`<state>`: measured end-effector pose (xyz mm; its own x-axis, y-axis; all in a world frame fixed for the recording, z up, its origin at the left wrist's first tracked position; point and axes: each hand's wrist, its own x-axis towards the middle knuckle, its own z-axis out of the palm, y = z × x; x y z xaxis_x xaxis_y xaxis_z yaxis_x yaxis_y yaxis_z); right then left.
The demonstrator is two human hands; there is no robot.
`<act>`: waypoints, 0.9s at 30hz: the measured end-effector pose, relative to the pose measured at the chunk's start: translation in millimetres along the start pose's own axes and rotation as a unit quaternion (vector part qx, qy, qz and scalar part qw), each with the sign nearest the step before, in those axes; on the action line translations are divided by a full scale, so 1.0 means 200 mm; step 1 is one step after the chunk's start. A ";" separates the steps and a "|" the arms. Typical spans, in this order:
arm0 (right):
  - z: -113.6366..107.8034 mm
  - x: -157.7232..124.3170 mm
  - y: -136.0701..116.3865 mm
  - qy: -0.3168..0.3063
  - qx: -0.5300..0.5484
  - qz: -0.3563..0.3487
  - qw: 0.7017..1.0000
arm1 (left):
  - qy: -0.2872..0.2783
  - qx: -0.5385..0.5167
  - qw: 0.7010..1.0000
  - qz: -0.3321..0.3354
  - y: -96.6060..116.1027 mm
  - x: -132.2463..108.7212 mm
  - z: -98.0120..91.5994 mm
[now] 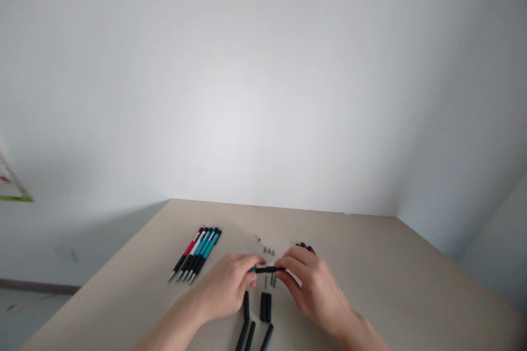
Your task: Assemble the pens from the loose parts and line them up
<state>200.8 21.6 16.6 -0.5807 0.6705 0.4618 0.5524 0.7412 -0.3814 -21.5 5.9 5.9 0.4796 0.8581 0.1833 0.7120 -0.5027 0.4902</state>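
Observation:
A pen (264, 270), with a dark middle and a bit of blue at its left end, lies level between my two hands above the table. My left hand (230, 282) pinches the blue end between thumb and fingers. On the black end, my right hand (312, 281) closes its thumb and fingertips, which hide that end. Just beyond the pen stand several small grey cone-shaped tips (269, 251). Thin metallic parts (273, 281) lie partly under it. Nearer to me are two short black grip sleeves (265, 307), side by side, and several longer black tubes (267, 337).
To the left, several assembled pens (196, 255) in red, white and blue lie in a slanted row. Black and red pen ends (307, 247) show behind my right hand. A tiny part (258, 239) sits farther back. The beige table (362, 252) meets a white wall (263, 93).

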 end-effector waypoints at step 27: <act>0.12 0.03 -0.03 -0.040 -0.099 0.043 0.993 | 0.006 0.041 0.999 0.033 0.02 0.01 0.03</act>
<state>179.3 20.8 2.4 -0.5676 0.7369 0.3672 0.7041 0.6656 -0.2474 -15.2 5.0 3.1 0.5214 0.8233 0.2241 0.7185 -0.5653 0.4051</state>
